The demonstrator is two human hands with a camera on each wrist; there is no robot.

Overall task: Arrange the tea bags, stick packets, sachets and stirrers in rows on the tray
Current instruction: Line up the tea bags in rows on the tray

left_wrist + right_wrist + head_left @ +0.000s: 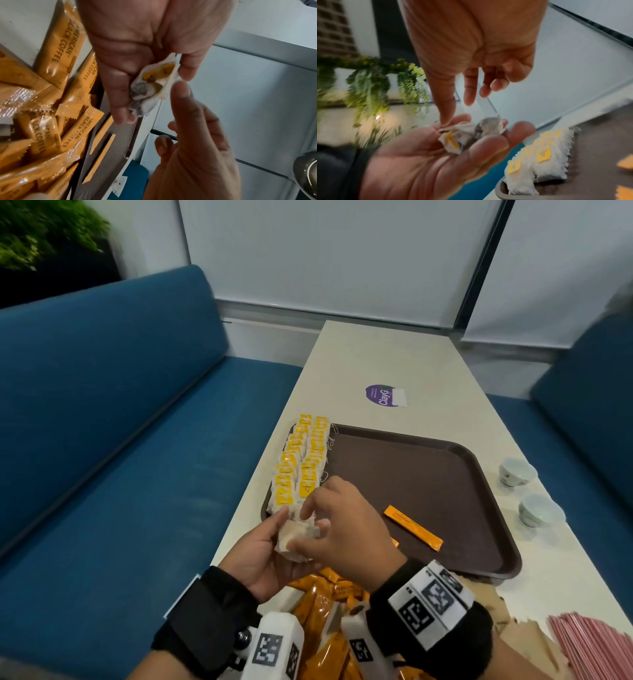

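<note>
Orange stick packets (pixel 327 607) lie in a loose pile under and behind both wrists, on the pale table (pixel 376 361); in the left wrist view their print reads "AMERICAN BLACK COFFEE". Pink stirrers (pixel 596 645) lie in a bundle to the right of the right wrist.

Above this pile, the left hand (pixel 263 559) is palm up and its fingers curl around a small crumpled bunch of tea bags (pixel 296 537), white paper with a yellow tag among them. The right hand (pixel 346 529) comes from above, palm down. Its thumb and fingers reach into the bunch, and in the right wrist view the thumb tip touches the paper; I cannot tell if the fingers really pinch a bag.

Just beyond the hands is the brown tray (pixel 428 470). At its left edge, directly ahead of the left hand, two rows of tea bags with yellow tags (pixel 303 460) overlap one another. One orange stick packet (pixel 412 527) lies alone on the tray, to the right of the right hand.

Further right, beside the tray, two white cups (pixel 515 474) stand on the table. Beyond the tray, a purple sticker (pixel 383 395) is on the table. A blue sofa (pixel 102 405) is on the left.
</note>
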